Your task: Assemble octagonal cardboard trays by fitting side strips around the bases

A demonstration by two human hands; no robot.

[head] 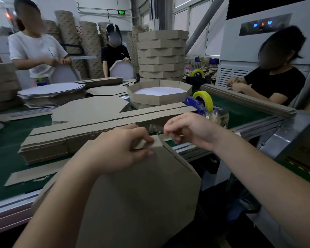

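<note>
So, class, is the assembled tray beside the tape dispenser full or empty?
Empty: the tray shows its white base bare inside.

On the bench point(5, 158), strips point(61, 140) lie at 11 o'clock of the near base point(141, 194), a tray point(168, 99) beyond them at 12, tape point(202, 93) at 1, a pile point(52, 93) at 10.

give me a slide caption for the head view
Left hand holds a side strip on a cardboard base; right hand pinches a small clear scrap.
</note>
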